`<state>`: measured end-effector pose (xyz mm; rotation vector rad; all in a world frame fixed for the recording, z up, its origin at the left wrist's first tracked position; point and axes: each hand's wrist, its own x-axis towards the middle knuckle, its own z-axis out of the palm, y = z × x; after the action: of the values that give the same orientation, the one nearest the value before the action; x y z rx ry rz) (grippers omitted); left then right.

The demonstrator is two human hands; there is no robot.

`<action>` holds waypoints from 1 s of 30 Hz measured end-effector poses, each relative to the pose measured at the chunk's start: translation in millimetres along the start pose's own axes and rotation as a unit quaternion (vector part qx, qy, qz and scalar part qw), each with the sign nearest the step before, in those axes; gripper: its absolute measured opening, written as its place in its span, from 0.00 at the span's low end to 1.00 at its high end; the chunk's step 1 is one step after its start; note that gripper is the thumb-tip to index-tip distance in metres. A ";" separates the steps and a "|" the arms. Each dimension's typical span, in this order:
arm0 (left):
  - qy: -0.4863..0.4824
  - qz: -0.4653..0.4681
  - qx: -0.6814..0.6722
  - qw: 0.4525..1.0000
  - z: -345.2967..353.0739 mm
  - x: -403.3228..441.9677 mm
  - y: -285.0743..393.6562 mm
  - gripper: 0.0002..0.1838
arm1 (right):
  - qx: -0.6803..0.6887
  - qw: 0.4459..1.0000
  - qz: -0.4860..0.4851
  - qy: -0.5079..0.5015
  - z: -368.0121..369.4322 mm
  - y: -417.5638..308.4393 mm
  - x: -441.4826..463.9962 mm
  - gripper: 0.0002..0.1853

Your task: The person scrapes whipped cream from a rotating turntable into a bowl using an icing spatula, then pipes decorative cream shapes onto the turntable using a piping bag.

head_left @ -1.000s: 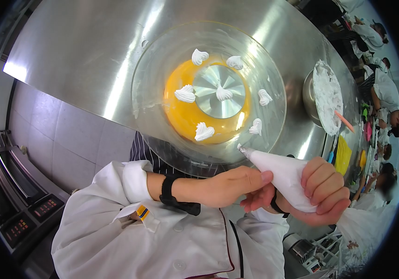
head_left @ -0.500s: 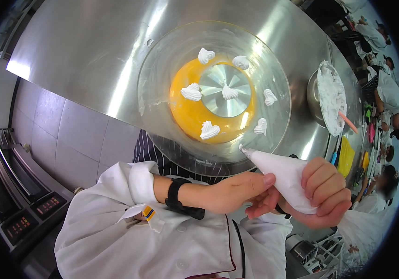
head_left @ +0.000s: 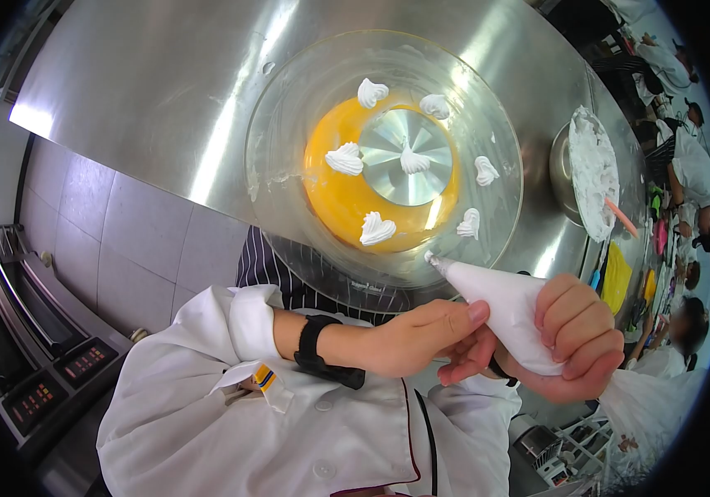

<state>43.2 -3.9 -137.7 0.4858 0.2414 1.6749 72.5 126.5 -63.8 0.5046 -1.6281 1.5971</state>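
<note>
White piping bag [head_left: 500, 298] is clamped inside the curled fingers of the right hand [head_left: 577, 338]; the left hand [head_left: 421, 335] is at its side, but whether those fingers grip, I cannot tell. Beyond, 1 clear round plate [head_left: 276, 157] carries 7 cream shapes [head_left: 378, 229]. Farther rightward stands 1 metal bowl [head_left: 562, 174].

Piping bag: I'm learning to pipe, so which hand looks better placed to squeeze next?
Probably the right hand: it wraps the piping bag at its wide part; the left hand, nearer the nozzle, has its thumb at the side.
</note>
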 end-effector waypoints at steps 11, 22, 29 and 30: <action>0.011 0.003 -0.018 1.000 -0.9 -0.6 -2.7 0.30 | 0.001 1.000 -0.010 0.010 0.8 2.2 -2.4 0.17; 0.013 0.006 -0.014 1.000 -0.8 -1.0 -1.9 0.30 | 0.009 1.000 -0.013 0.014 2.0 4.2 -2.7 0.17; 0.010 0.006 -0.004 1.000 -0.5 -1.2 0.0 0.29 | 0.016 0.999 -0.025 0.033 4.9 5.1 -3.6 0.17; 0.009 0.007 -0.003 1.000 -0.5 -1.3 0.1 0.29 | 0.015 0.999 -0.027 0.034 5.0 5.1 -3.6 0.17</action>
<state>43.0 -5.2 -138.3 0.4683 0.2473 1.6937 69.6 121.5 -69.3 0.4997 -1.5292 1.5836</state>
